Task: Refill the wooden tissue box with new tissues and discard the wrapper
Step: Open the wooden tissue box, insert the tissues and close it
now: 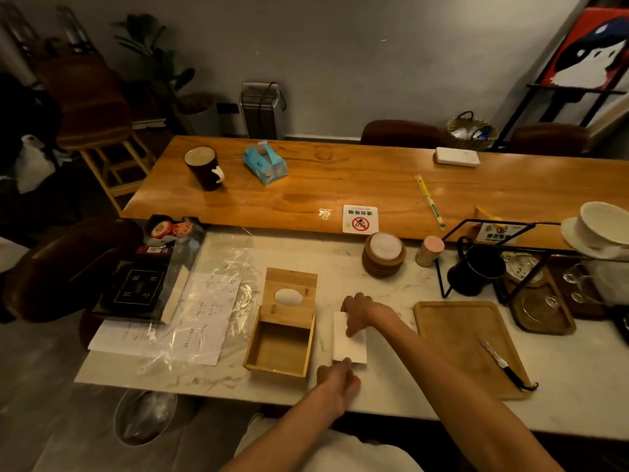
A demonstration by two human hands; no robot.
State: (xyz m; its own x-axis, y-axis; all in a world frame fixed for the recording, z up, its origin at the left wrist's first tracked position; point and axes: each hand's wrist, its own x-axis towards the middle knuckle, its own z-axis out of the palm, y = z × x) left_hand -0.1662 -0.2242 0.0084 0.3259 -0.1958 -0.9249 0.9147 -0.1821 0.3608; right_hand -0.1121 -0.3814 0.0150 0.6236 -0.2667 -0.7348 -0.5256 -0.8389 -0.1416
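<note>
Fingers of right hand [361, 315] and left hand [337, 374] pinch tissue stack [350, 345] ends.

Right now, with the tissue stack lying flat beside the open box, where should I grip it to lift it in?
Take the tissue stack by its two short ends, far and near, where the right hand and left hand already sit. It lies flat on the marble counter, so pinch from above, then carry it left into the empty wooden tissue box.

- Tissue box [279, 349]: matt pale wood.
- Tissue stack [350, 345], at its 3 o'clock: soft white paper.
- Wrapper [204, 287], at 9 o'clock: glossy clear plastic.
- Counter [391, 386]: smooth white marble.
</note>
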